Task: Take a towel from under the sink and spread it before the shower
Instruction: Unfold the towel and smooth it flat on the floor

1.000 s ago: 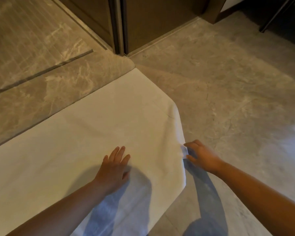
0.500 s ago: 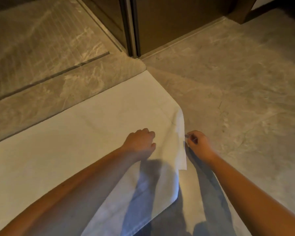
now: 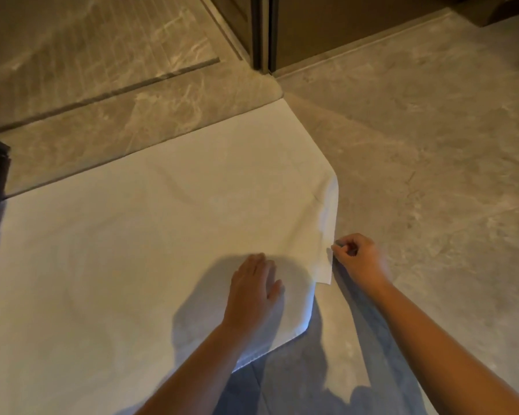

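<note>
Head view, looking down at the bathroom floor [image 3: 426,151]. The white towel [image 3: 150,241] is lying flat on the floor, its far long edge running just beside the stone threshold [image 3: 138,121] of the shower, so it is sitting where wet feet would land. My left grip [image 3: 253,290] is resting palm down on the towel near its right end, fingers straight and close together. I am judging that it is acting as an anchor, so the cloth is not sliding while the other side is being pulled. My right grip [image 3: 358,257] is curling into a pinch on the towel's right edge, where a corner flap [image 3: 328,229] is lying turned back over the cloth. The pinch is sitting at the flap's free edge because that is the part needing to be drawn outward. Spreading is nearly finished, in my judgement, and unfolding this corner is the step in hand. The dark door frame [image 3: 262,34] is standing beyond the towel's far corner, near it but apart
</note>
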`<state>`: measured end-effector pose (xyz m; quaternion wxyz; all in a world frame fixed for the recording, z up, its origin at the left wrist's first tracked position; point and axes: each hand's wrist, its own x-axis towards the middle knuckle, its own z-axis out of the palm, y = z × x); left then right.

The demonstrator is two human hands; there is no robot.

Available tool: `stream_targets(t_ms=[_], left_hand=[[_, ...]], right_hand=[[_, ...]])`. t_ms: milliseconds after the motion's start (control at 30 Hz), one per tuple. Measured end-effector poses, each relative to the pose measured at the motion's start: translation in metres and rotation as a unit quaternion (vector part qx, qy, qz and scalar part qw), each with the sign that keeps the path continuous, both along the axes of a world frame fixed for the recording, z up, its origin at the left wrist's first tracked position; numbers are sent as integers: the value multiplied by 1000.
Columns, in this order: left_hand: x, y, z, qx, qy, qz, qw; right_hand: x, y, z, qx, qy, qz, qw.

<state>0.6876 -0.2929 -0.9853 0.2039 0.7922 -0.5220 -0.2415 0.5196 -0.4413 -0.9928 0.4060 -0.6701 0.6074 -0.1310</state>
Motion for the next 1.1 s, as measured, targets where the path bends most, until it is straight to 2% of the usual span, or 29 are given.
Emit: stream_targets(t_ms=[167,367,600,800,933,1100], left_hand=[[-2,14,-13,74,-41,-46,995],[-7,9,-13,62,-23,-8,998],[-9,8,-12,45,3,16,999],[-10,10,-13,48,0,16,999],[-11,9,-14,35,5,28,999],[-16,9,-15,23,-4,45,999]], right_hand=[[7,18,4,5,74,15,997],[19,30,3,31,90,-36,995],[21,33,1,42,16,-90,995],[19,37,1,58,-55,-93,992],[12,36,2,72,-78,-98,990],[-5,30,6,44,-75,-107,990]])
